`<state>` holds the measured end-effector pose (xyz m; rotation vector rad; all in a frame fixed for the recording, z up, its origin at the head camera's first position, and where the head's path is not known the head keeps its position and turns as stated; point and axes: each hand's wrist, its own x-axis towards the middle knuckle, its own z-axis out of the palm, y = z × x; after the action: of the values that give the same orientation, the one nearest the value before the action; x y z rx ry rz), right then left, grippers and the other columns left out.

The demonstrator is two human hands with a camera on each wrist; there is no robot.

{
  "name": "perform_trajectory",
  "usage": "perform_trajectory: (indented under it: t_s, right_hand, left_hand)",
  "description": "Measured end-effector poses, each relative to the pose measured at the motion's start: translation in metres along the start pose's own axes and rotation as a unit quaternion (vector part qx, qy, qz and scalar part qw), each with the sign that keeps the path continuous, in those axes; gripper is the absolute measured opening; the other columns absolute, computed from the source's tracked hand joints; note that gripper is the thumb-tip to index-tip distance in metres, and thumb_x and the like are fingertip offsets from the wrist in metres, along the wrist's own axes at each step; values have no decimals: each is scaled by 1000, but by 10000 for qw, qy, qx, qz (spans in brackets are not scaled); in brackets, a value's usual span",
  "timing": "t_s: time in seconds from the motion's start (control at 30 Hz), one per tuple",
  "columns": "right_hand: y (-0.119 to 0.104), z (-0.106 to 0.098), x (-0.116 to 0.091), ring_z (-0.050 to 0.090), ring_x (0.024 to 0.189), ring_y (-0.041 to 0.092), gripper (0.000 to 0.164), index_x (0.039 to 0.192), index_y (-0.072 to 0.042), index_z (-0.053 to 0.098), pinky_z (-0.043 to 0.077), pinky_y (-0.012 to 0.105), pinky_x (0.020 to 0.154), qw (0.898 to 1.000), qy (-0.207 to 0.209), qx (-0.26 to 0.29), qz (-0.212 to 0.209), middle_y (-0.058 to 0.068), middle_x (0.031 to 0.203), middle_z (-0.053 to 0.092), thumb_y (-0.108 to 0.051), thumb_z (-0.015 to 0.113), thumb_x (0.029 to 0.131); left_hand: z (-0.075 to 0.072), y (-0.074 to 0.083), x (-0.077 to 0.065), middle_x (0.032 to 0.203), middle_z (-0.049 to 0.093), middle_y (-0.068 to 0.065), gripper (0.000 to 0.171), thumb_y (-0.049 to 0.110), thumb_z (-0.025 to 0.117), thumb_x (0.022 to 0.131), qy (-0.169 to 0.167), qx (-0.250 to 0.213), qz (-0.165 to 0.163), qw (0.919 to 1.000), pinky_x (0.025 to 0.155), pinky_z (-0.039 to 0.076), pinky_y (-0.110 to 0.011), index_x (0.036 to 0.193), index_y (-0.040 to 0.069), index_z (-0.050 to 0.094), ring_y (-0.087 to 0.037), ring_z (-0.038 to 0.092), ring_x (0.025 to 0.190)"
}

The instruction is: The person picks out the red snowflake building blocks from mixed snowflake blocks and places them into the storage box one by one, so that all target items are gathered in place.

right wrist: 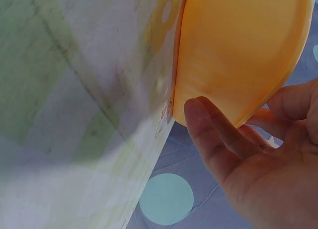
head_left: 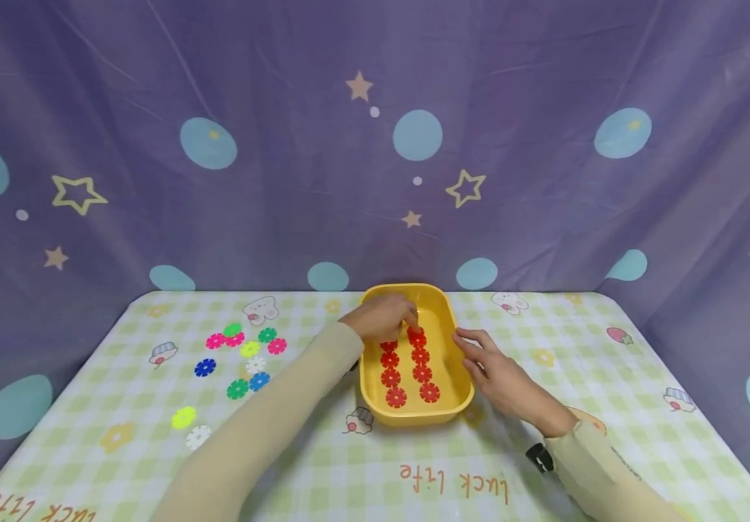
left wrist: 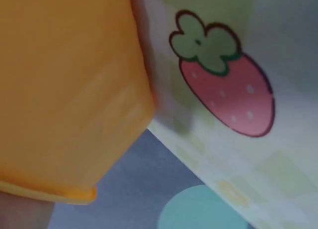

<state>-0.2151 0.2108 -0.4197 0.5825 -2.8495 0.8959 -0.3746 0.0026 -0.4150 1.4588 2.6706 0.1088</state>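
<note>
A yellow plastic bin (head_left: 414, 419) holds two columns of red snowflake discs (head_left: 422, 373), several in each. My left hand (head_left: 381, 317) reaches over the bin's left side, fingers bent down onto the far red disc (head_left: 417, 338) of the right-hand column and pinching it; the thumb is hidden. Part of the left-hand column's far end lies under this hand. At the bin's right side, my right hand (head_left: 495, 373) rests its extended fingers against the rim and outer wall. The right wrist view shows those fingers (right wrist: 211, 134) along the yellow wall (right wrist: 233, 50).
Left of the bin, loose snowflake discs in pink, green, yellow, white and blue (head_left: 205, 367) lie scattered on the checked tablecloth (head_left: 310, 464). A purple curtain (head_left: 297, 203) hangs behind the table's far edge. The left wrist view shows mostly the bin's outer wall (left wrist: 64, 90).
</note>
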Motion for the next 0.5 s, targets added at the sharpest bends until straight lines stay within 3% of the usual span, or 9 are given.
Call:
perform_trajectory:
  t_s: [0.17, 0.37, 0.5]
  right_hand:
    - [0, 0, -2, 49, 119, 30, 43, 140, 0, 42, 41, 46, 94, 10000, 12, 7, 13, 11, 145, 34, -7, 50, 98]
    - [0, -1, -2, 48, 121, 30, 43, 140, 0, 42, 41, 46, 94, 10000, 8, 22, -1, 12, 145, 34, -6, 49, 98]
    - [1, 1, -1, 49, 120, 30, 43, 140, 0, 42, 41, 46, 94, 10000, -2, 3, -1, 12, 145, 35, -6, 49, 98]
  left_hand:
    - [1, 8, -3, 116, 62, 9, 32, 5, 60, 88, -321, 243, -306, 9987, 94, 37, -23, 112, 22, 72, -11, 49, 103]
    - [3, 10, -3, 122, 59, 9, 31, 12, 62, 90, -342, 590, -529, 9963, 93, 36, -24, 119, 19, 68, -12, 47, 105]
    - [2, 10, -5, 122, 60, 7, 32, 12, 60, 91, -244, 396, -567, 9973, 98, 35, -26, 121, 20, 67, -14, 47, 111]
